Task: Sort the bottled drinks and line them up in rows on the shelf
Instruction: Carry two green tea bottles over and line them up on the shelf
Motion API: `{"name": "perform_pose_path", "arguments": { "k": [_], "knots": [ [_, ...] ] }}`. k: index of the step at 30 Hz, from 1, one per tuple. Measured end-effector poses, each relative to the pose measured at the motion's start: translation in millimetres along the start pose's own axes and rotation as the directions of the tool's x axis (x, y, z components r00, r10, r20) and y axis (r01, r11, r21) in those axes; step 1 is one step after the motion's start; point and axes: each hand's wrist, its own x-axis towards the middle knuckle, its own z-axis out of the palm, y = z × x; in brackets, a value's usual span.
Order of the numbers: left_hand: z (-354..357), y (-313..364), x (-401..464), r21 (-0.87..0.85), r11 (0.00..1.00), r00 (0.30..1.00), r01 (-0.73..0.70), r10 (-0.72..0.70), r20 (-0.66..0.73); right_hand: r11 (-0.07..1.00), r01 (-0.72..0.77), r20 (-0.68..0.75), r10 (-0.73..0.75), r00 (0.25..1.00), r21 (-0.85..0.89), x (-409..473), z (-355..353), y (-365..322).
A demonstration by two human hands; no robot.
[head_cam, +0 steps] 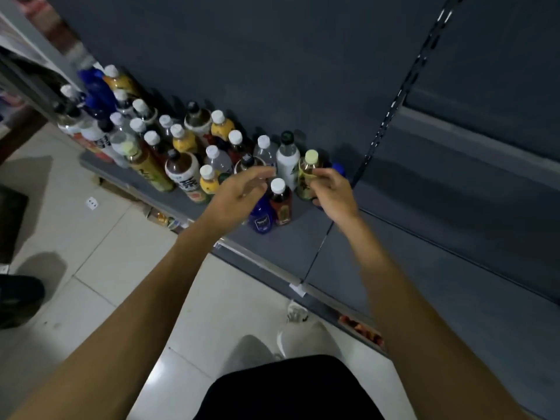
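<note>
Approx. two dozen bottled drinks (pixel 181 169) upright, unsorted cluster on dark grey shelf (pixel 378 268), left-centre. Caps mostly white. Pale-yellow-capped tea bottle (pixel 307 174) at cluster's right edge; blue bottle (pixel 261 218) and amber bottle (pixel 280 204) frontmost.

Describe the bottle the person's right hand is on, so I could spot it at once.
Follow the dark grey shelf to the right-hand end of the crowd of bottles. There the right hand holds the yellow-green tea bottle by its side, beside a taller white bottle. Its pale yellow-green cap sets it apart from the white-capped and dark-capped bottles around it.
</note>
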Motion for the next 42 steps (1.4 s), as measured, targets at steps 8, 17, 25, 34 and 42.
{"name": "perform_pose_path", "arguments": {
  "k": [8,17,25,34,42],
  "knots": [
    [-6.2,-21.5,84.5,0.039,0.998,0.984,-0.057,0.05,0.168,0.986,-0.112,-0.174,0.09,0.981,-0.124,56.8,14.0,-11.4],
    [-28.8,-67.2,153.8,-0.053,0.987,0.954,-0.153,0.161,0.253,0.809,-0.235,-0.308,0.07,0.949,-0.538,101.8,51.6,-10.0],
    [-38.3,-94.7,168.5,0.039,0.974,0.92,-0.225,0.199,0.338,0.703,-0.25,-0.363,-0.013,0.932,-0.666,92.9,55.7,-5.7],
    [-29.2,-46.0,141.6,0.137,0.969,0.952,-0.206,0.166,0.259,0.812,0.004,-0.426,-0.31,0.85,-0.584,29.4,31.0,-38.3],
    [-35.4,14.8,80.6,-0.063,0.961,0.924,-0.271,0.278,0.264,0.667,0.392,-0.237,-0.65,0.722,-0.633,-43.3,14.5,-102.9]
  ]
}}
